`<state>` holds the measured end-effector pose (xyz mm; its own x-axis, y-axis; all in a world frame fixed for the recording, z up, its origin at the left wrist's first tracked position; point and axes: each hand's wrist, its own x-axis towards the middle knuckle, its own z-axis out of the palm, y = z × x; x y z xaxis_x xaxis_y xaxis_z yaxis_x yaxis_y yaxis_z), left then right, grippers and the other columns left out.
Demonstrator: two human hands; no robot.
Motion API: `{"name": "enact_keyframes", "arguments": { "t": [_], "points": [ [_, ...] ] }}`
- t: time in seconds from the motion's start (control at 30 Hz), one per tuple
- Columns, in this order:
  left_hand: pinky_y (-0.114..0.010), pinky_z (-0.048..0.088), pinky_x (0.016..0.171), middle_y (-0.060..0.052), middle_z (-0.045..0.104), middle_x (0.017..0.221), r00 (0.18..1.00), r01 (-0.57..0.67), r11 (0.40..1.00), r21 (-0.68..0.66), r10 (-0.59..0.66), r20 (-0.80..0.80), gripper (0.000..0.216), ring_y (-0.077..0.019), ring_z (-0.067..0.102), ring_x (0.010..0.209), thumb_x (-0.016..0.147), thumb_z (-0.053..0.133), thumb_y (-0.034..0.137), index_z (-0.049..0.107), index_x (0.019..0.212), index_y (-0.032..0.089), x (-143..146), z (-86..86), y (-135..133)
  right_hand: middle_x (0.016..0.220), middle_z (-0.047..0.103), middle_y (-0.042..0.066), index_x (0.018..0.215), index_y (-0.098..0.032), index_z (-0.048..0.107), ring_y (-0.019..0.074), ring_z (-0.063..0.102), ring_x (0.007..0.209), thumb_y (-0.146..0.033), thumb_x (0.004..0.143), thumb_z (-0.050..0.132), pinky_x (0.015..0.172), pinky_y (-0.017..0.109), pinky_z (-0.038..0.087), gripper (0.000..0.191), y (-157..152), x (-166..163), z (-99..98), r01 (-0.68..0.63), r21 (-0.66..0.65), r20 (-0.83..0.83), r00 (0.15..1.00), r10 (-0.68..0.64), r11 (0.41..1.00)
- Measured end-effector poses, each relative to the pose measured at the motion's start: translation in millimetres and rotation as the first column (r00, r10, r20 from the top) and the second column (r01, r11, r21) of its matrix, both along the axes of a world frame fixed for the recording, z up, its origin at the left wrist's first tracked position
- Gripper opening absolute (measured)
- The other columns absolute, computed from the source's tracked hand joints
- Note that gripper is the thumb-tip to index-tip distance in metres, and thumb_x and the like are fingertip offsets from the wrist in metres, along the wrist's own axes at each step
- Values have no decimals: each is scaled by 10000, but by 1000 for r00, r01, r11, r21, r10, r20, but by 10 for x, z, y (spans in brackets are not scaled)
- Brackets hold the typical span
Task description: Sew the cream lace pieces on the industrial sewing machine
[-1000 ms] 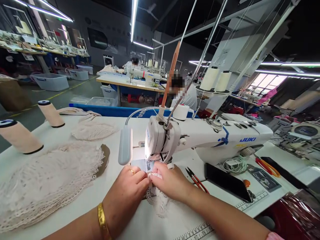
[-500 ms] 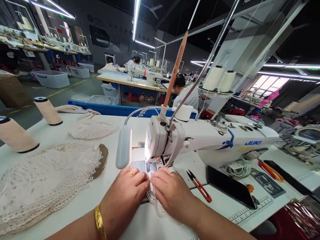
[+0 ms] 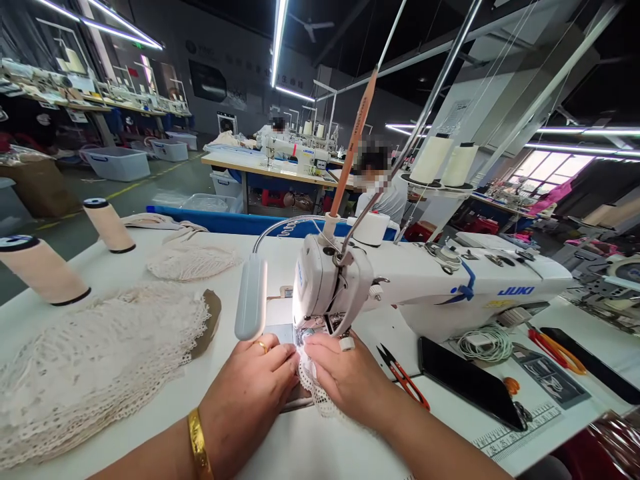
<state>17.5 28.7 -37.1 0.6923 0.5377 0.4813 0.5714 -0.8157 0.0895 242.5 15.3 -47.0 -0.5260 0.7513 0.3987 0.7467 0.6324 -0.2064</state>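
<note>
White lace fabric [image 3: 316, 389] lies under the needle area of a white sewing machine [image 3: 320, 280]. My left hand [image 3: 253, 383] pinches its left edge, fingers bent together close to the presser foot. On the other side my right hand [image 3: 345, 373] is closed on the lace, which hangs down between the two hands. The fingertips partly hide the presser foot and the stitch line. A grey lamp [image 3: 251, 297] on a bent metal neck lights the spot just above my left fingers.
Left of the machine lies a stack of lace pieces [image 3: 100, 367], with thread cones [image 3: 109, 225] behind it. To the right are red thread snips [image 3: 404, 379], a black phone [image 3: 467, 380], a coiled cable [image 3: 485, 343] and orange-handled scissors [image 3: 557, 350]. A person [image 3: 383, 193] sits beyond the machine.
The lace between my hands has shifted slightly up toward the needle, and less of it hangs below. Both hands keep their grip. The whole view has moved a little, so surroundings appear farther right.
</note>
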Motion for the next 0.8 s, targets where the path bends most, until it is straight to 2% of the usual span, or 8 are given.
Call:
{"name": "enact_keyframes", "arguments": {
  "t": [0.17,0.47,0.7,0.8],
  "points": [
    [-406,356,715,-42,723,882,1000,-15,1000,10,15,-8,307,-244,567,789,1076,430,139,651,871,201,8,-31,4,1180,744,85,1102,-218,682,254,667,1067,-46,932,526,906,372,523,287,21,2,-21,-10,-1,-37,999,10,1000],
    [-391,361,713,-41,703,853,999,-11,1000,14,12,-45,260,-246,565,781,1039,475,99,643,870,203,9,30,-12,1169,750,80,1112,-230,695,258,678,1085,-62,936,543,907,373,529,286,30,2,-3,22,1,-11,1000,-22,1000],
    [-384,386,727,-42,694,833,1000,-14,1000,-12,13,-14,255,-245,574,766,1022,475,101,648,873,213,15,41,-3,1174,751,90,1141,-225,701,260,675,1086,-55,955,526,915,384,527,307,47,10,10,27,-7,-11,1000,-27,1000],
    [-389,400,750,-50,709,877,1000,-8,999,-50,7,-14,271,-251,590,800,1046,458,124,668,898,210,2,36,28,1227,747,95,1197,-227,695,290,651,1126,-168,1030,549,930,413,520,229,-9,22,65,43,-12,-17,999,-44,999]
  ]
}}
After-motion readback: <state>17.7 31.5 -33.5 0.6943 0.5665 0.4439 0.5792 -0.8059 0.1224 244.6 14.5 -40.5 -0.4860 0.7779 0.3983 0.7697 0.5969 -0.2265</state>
